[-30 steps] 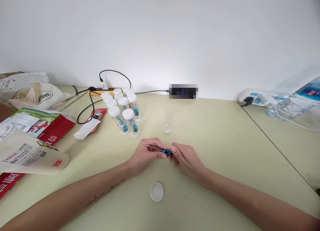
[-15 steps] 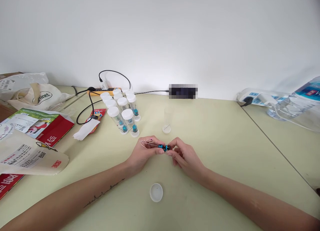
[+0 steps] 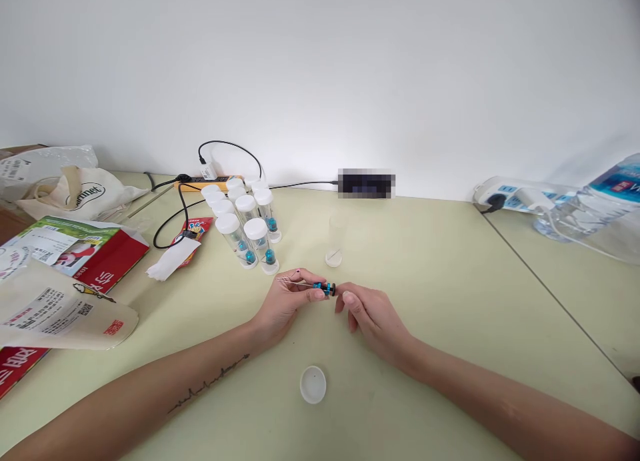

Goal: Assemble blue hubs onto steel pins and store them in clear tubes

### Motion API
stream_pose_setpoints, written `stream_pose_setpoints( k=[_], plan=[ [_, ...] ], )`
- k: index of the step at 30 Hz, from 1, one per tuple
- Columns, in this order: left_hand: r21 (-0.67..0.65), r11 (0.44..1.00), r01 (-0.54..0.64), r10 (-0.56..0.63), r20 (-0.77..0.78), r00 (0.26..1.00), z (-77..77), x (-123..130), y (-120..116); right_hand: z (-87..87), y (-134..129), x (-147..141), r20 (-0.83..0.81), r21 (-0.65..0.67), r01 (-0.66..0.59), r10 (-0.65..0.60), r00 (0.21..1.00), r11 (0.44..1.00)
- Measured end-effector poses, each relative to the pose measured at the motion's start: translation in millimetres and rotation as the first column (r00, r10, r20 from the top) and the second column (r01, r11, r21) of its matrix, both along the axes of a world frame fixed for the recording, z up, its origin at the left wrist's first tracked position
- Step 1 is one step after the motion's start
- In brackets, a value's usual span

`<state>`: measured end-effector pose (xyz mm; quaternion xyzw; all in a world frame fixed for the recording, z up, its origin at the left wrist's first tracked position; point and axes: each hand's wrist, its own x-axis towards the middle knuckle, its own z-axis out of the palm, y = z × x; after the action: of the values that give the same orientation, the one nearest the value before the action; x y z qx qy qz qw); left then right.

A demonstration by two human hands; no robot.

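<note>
My left hand (image 3: 289, 304) pinches a small blue-and-black cylindrical piece (image 3: 326, 288) between thumb and fingers; its exact kind I cannot make out. Thin pale wire-like legs run back from it across my left fingers. At its black end is my right hand (image 3: 371, 312), fingers loosely bent and thumb apart from them, the index fingertip touching or almost touching the piece. Behind the hands stands an uncapped clear tube (image 3: 336, 234) with a thin rod at its base. A white cap (image 3: 313, 385) lies nearer me, hollow side up.
Several white-capped clear tubes (image 3: 257, 229) with blue pieces inside stand at the left. Beyond them is an orange power strip (image 3: 220, 183) with black cables. Boxes, bags and a paper cup (image 3: 65, 311) crowd the far left. A water bottle (image 3: 595, 194) lies at the right.
My right thumb and fingers have loosened from the black end and moved slightly right. My left hand still holds the piece, now a little higher and further left.
</note>
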<state>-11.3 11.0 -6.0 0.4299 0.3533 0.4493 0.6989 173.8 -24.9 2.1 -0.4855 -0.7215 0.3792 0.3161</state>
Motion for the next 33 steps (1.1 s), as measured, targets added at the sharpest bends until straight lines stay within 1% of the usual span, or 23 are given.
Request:
stream_pose_setpoints(
  k=[4,8,11,13,15,22,24,26,29,33],
  plan=[
    [-0.016,1.000,-0.014,0.013,-0.006,1.000,0.1,0.1,0.0,1.6,-0.2,-0.8,-0.029,-0.011,-0.008,0.007,1.000,1.000],
    [-0.017,1.000,-0.014,0.014,0.003,1.000,-0.6,-0.1,0.5,0.0,0.3,-0.6,0.033,0.006,-0.004,0.004,0.999,1.000],
    [-0.013,1.000,-0.006,0.006,0.004,1.000,-1.3,-0.5,1.1,-0.3,0.3,-0.3,0.003,-0.016,0.004,-0.004,1.000,1.000],
    [-0.008,1.000,-0.003,0.003,0.004,1.000,-1.2,-0.6,1.0,0.4,-0.1,-0.3,-0.014,-0.021,-0.011,0.011,1.000,1.000],
    [-0.012,1.000,-0.006,0.006,-0.003,1.000,-0.7,-0.6,0.7,1.0,-0.5,-0.3,-0.008,-0.017,-0.022,0.022,1.000,1.000],
    [-0.017,1.000,-0.014,0.014,-0.008,1.000,0.8,-0.2,0.0,-1.2,-0.3,-0.4,-0.009,-0.014,-0.004,0.004,1.000,1.000],
    [-0.012,1.000,0.003,-0.003,-0.008,1.000,1.5,0.1,0.0,-1.5,0.4,-0.2,0.004,-0.006,-0.003,0.003,1.000,1.000],
    [0.001,0.999,0.045,-0.045,-0.004,0.999,2.7,0.6,-0.4,-1.0,1.4,-0.2,0.025,0.002,-0.002,0.002,1.000,1.000],
    [0.030,0.994,0.106,-0.105,-0.006,0.994,4.2,1.3,-1.6,0.8,2.6,-0.8,0.034,-0.022,-0.026,0.026,0.999,0.999],
    [0.039,0.995,0.091,-0.091,0.008,0.996,4.1,1.3,-2.0,2.6,2.1,-2.6,-0.003,-0.075,-0.015,0.015,1.000,0.997]
  ],
)
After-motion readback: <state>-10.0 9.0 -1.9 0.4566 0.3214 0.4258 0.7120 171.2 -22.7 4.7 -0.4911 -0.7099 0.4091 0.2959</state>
